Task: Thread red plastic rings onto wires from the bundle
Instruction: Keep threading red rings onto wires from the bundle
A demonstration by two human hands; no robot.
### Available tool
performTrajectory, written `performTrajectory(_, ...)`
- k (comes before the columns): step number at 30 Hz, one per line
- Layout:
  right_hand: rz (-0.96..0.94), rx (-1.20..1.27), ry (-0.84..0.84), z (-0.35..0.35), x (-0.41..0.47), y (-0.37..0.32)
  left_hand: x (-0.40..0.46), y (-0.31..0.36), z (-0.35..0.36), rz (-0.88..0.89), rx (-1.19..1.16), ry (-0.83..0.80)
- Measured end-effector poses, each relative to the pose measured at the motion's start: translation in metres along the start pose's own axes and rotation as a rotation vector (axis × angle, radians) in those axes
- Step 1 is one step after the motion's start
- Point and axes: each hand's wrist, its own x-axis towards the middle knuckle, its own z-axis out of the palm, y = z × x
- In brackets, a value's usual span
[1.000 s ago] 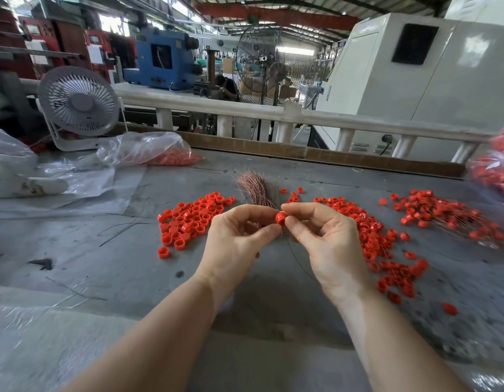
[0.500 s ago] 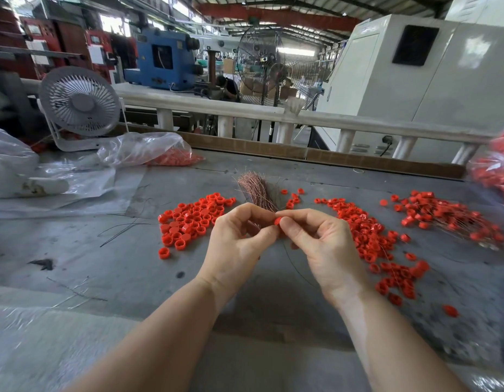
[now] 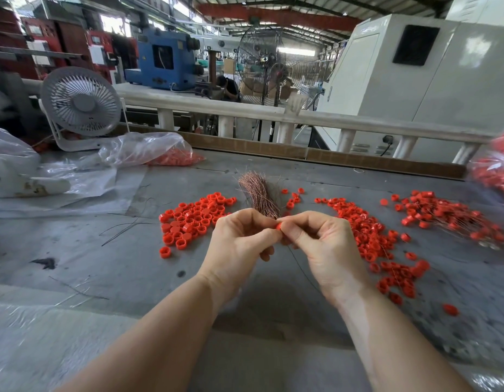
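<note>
One small red plastic ring (image 3: 278,225) is pinched between the fingertips of the left hand (image 3: 239,250) and right hand (image 3: 327,253), both grips closed on it, above the grey table (image 3: 118,264), just before the copper wire bundle (image 3: 259,193).

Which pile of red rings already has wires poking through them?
The far-right pile: thin wires run through its rings. The left pile is just loose rings.
</note>
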Motion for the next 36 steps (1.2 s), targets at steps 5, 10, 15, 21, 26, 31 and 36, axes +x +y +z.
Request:
performTrajectory(5,0.002,-0.003,0.012,0.001,0.000,0.001,0.000,-0.002,0.000,-0.010,-0.007,-0.004)
performTrajectory(10,0.011,-0.022,0.051,0.000,0.000,0.002,0.001,-0.003,-0.001,-0.049,-0.009,-0.020)
performTrajectory(15,0.072,-0.099,0.104,0.000,0.003,0.008,0.002,-0.006,0.001,-0.083,0.131,-0.042)
performTrajectory(21,0.133,-0.132,0.247,-0.006,0.007,0.018,0.002,-0.010,0.002,-0.102,0.298,-0.033)
performTrajectory(26,0.179,-0.128,0.296,-0.008,0.009,0.023,0.002,-0.012,0.004,-0.069,0.369,-0.052)
performTrajectory(31,0.190,-0.127,0.280,-0.008,0.009,0.022,0.004,-0.010,0.003,-0.050,0.399,-0.068)
performTrajectory(36,0.205,-0.119,0.270,-0.007,0.010,0.021,0.011,-0.001,0.005,-0.073,0.381,-0.055)
